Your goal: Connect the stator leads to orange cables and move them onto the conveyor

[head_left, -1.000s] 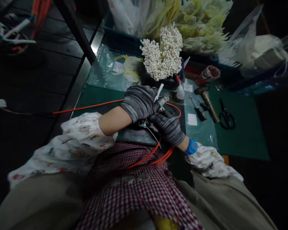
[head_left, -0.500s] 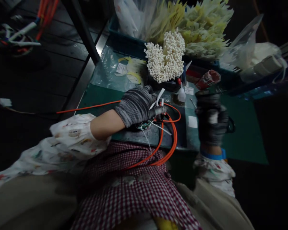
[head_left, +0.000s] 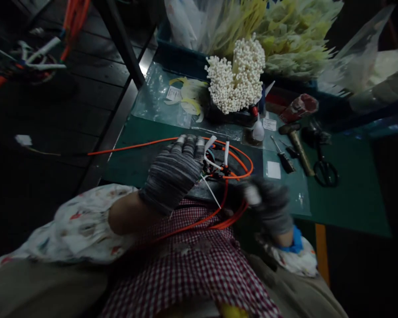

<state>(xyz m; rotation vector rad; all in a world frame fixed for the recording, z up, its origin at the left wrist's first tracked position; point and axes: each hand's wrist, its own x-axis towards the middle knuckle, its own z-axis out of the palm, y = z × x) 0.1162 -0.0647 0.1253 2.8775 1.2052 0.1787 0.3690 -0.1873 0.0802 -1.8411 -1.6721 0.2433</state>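
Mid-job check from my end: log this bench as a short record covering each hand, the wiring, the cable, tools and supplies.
Left hand: gloved, over the left side of the wired assembly; grip unclear
Right hand: gloved, blurred, near the table's front edge; cannot tell if it holds anything
Orange cable: looped right of the assembly, one strand running left
Tools, to the right: screwdriver, hammer, scissors
Supplies, behind the assembly: bundle of white-tipped sticks
Surface: green table
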